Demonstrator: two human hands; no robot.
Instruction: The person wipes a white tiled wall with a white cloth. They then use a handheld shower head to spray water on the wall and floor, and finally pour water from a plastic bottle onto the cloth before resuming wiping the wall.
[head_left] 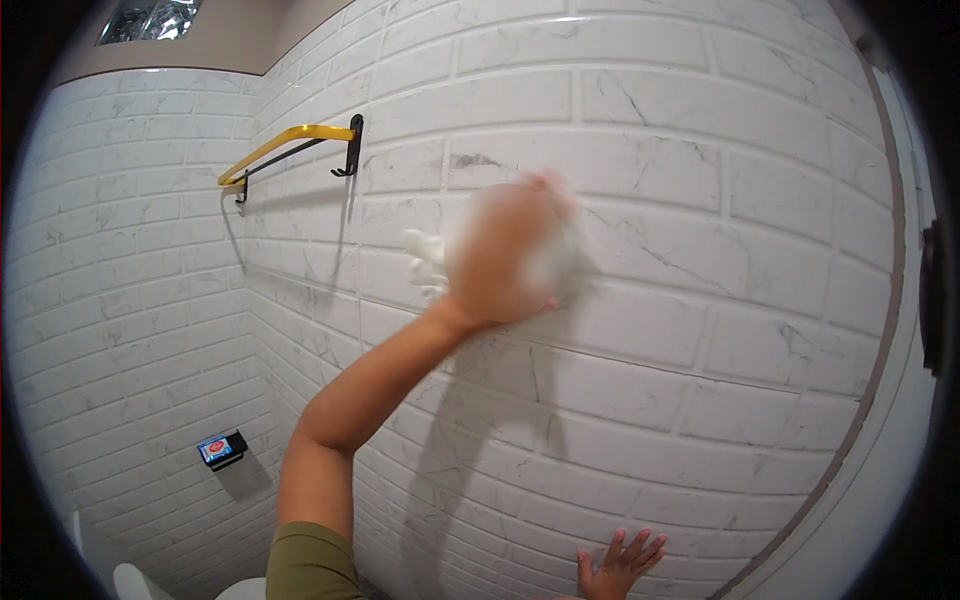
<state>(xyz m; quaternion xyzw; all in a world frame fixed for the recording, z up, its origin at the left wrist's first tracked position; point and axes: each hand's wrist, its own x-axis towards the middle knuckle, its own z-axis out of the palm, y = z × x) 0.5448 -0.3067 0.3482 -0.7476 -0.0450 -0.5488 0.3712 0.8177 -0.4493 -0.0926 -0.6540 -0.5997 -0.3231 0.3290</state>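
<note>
My left hand (488, 255) is raised against the white marbled tile wall (640, 240), smeared by motion. It presses a crumpled white cloth (426, 262) on the tiles; folds stick out on the left side of the hand. Part of the cloth is hidden under the palm. Low on the same wall, my right hand (614, 572) rests with its fingers spread and nothing in it. Its wrist is cut off by the lower edge.
A yellow and black towel rack (300, 135) with hooks juts from the wall at upper left. Lower left are a small black holder with a blue pack (217, 449) and white rounded fixtures (140, 582). A door frame (885, 300) borders the right side.
</note>
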